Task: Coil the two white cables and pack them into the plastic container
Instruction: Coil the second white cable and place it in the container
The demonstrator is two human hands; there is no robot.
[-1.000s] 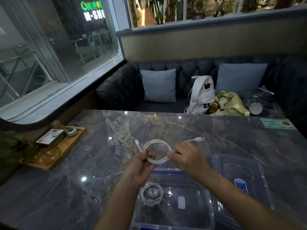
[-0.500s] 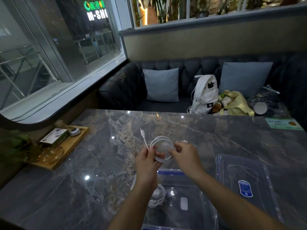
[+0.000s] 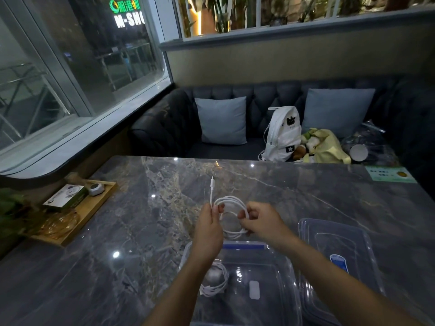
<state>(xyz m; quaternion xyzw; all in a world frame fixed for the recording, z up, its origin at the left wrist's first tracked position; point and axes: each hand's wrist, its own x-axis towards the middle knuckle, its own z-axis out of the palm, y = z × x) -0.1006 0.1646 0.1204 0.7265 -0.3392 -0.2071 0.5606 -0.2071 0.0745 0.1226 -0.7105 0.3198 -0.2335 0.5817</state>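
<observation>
Just below the middle of the frame, the left hand [image 3: 208,228] and the right hand [image 3: 261,223] hold a looped white cable [image 3: 231,217] between them, above the dark marbled table [image 3: 131,231]. The left hand's fingers are pinched together on the left side of the loop, and from that pinch one free end rises straight up, ending in a small plug [image 3: 212,182]. The right hand's fingers are curled closed on the right side of the loop, whose lower arc hangs between the two hands. Below them, at the lower middle of the frame, sits the clear plastic container [image 3: 280,278] with a blue strip along its far rim. A second white cable [image 3: 215,282], already coiled, lies on the container's floor in its left part, partly hidden by the left forearm. To the right of the container, the clear lid [image 3: 339,250] rests flat on the table, carrying a blue label. At the left edge of the frame a wooden tray [image 3: 94,208] holds a small box, a small white item and an amber glass dish. Beyond the table, in the upper half, a dark bench seat carries two pale blue cushions, a white backpack [image 3: 282,135] and a yellow bag.
</observation>
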